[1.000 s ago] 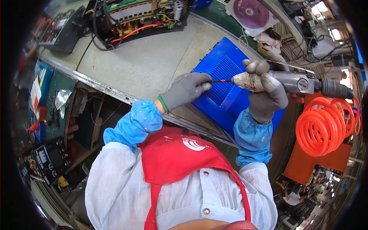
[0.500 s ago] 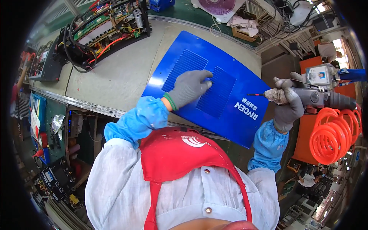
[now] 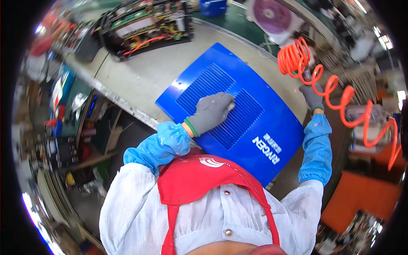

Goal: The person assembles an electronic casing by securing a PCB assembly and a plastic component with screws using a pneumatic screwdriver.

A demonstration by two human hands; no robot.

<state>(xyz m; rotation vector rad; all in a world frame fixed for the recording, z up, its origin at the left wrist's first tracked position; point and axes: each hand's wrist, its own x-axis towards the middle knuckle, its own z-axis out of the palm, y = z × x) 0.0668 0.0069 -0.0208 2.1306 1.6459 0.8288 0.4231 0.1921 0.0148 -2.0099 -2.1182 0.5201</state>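
A blue sheet-metal panel point(image 3: 280, 112) with two slotted vent fields lies tilted across the bench edge. My left hand point(image 3: 212, 111), in a grey glove, rests over the vents with its fingers curled in; whether anything small is inside them is hidden. Beyond the panel's right edge, my gloved right hand point(image 3: 312, 98) is stretched out and wrapped about a power screwdriver point(image 3: 307, 73), mostly covered by an orange coiled hose point(image 3: 348, 91). The bit cannot be made out.
The grey workbench point(image 3: 136, 85) carries an open machine chassis point(image 3: 148, 29) with exposed wiring at the far left. Behind stand a blue box point(image 3: 212, 7) and a white fan with purple blades point(image 3: 272, 17). An orange board point(image 3: 357, 199) is at the lower right.
My right hand has moved away from me with the screwdriver, and the hose is now stretched out in front of it. My left hand's fingers have curled in further. The view has turned.
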